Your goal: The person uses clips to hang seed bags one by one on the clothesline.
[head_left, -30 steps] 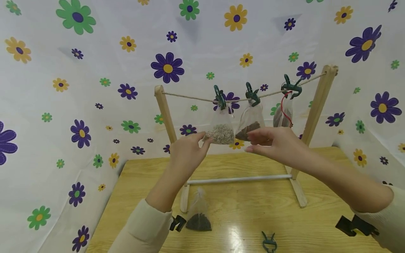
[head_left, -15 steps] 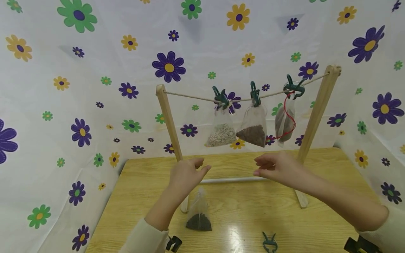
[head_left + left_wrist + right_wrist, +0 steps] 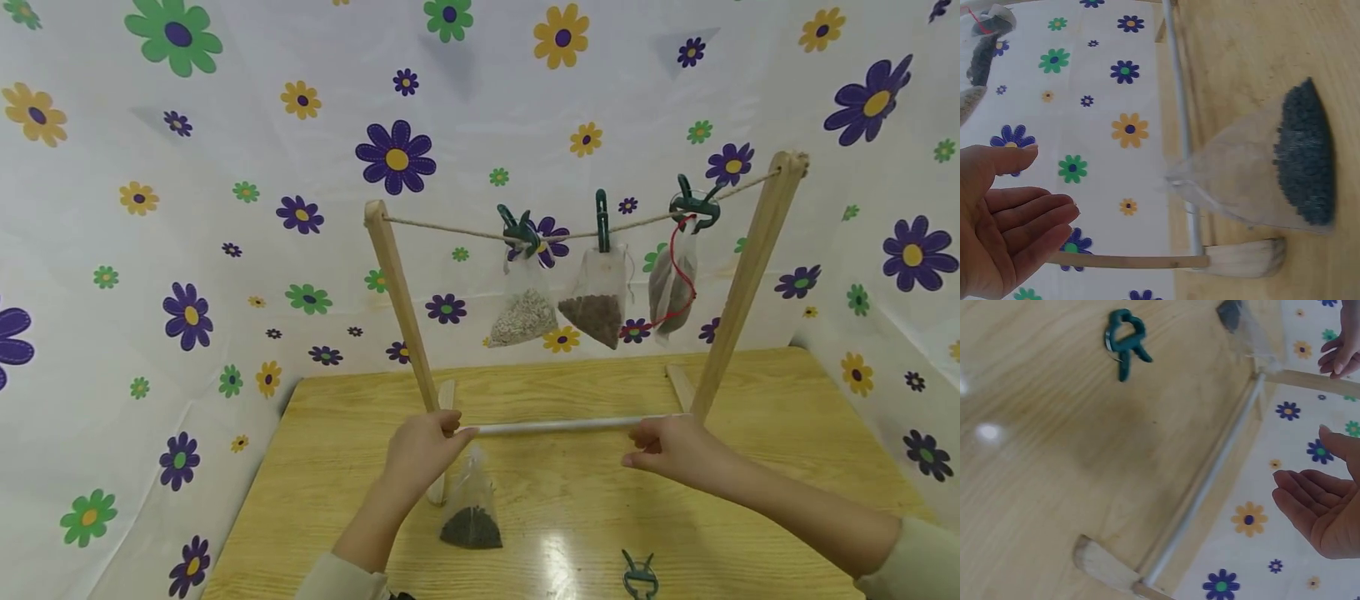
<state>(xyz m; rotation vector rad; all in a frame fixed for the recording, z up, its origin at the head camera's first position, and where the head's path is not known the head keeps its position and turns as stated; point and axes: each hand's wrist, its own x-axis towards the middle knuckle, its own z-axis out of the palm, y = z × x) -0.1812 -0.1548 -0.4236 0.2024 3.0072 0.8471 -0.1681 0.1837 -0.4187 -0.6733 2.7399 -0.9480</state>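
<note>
Both hands hover over the table with nothing between the fingers. My left hand (image 3: 423, 454) is near the foot of the left post, just above a sheer bag of dark grains (image 3: 470, 525) lying on the table. My right hand (image 3: 667, 446) is by the right end of the white rod (image 3: 558, 426); its fingers are loosely bent. From the rope (image 3: 450, 231) hang three sheer bags on green clips: a pale-filled bag (image 3: 523, 317), a brown-filled bag (image 3: 596, 312) and a dark bag with a red cord (image 3: 670, 287). A loose green clip (image 3: 1125, 340) lies on the table.
A wooden post (image 3: 397, 300) at the left and another wooden post (image 3: 750, 283) at the right hold the rope, on feet that stand on the wooden table (image 3: 360, 517). A flower-patterned white sheet (image 3: 315, 250) surrounds the back and sides.
Both hands have let go of or left the hanging bags and come down toward the table. The bags now hang free and have turned slightly; the brown-filled one faces forward.
</note>
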